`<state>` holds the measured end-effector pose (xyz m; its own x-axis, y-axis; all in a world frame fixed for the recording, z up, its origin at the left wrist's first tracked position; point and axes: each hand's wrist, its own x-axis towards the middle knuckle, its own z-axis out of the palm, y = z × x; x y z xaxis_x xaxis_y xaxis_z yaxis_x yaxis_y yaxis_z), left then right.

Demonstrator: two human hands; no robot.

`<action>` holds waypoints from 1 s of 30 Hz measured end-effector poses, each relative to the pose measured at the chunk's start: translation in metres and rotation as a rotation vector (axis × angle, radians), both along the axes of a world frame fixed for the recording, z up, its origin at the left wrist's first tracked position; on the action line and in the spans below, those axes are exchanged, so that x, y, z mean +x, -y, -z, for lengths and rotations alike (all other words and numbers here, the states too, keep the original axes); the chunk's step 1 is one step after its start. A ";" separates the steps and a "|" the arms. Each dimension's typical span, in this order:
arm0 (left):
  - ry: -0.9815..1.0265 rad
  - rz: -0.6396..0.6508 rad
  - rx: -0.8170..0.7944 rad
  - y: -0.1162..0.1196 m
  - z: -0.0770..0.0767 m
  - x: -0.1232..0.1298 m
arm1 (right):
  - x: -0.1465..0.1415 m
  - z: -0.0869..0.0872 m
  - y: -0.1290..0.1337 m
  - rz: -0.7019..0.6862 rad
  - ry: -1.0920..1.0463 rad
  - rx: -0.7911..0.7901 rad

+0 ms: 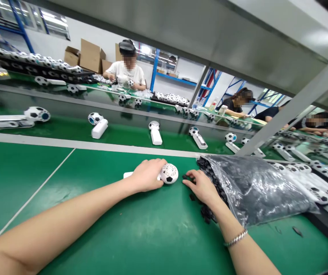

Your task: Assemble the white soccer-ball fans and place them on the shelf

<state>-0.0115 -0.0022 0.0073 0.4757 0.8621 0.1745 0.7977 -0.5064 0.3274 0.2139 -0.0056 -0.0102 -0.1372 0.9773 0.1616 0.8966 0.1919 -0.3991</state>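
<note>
My left hand (149, 175) is wrapped round a white device with a soccer-ball head (169, 173); the ball end sticks out to the right of the fingers and part of the white handle shows at the left. Just right of the ball, my right hand (200, 185) pinches a small black piece (185, 177) between thumb and fingertips. Beside and partly under that hand, loose black pieces (207, 214) spill from the mouth of a clear plastic bag (255, 187) lying on the green table.
Beyond the table's pale edge (109, 147), several soccer-ball devices (156, 133) lie on a green belt. White trays (319, 183) of balls stand at the right. A slanted metal post (290, 99) crosses the right side. People (128, 72) sit across the line.
</note>
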 end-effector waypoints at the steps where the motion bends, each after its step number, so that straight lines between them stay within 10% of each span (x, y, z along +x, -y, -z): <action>1: -0.001 0.009 0.020 -0.001 0.000 0.000 | 0.001 0.000 0.000 -0.011 0.016 -0.031; 30: 0.035 0.149 0.104 -0.009 0.012 -0.005 | -0.020 -0.013 0.014 -0.316 -0.515 0.032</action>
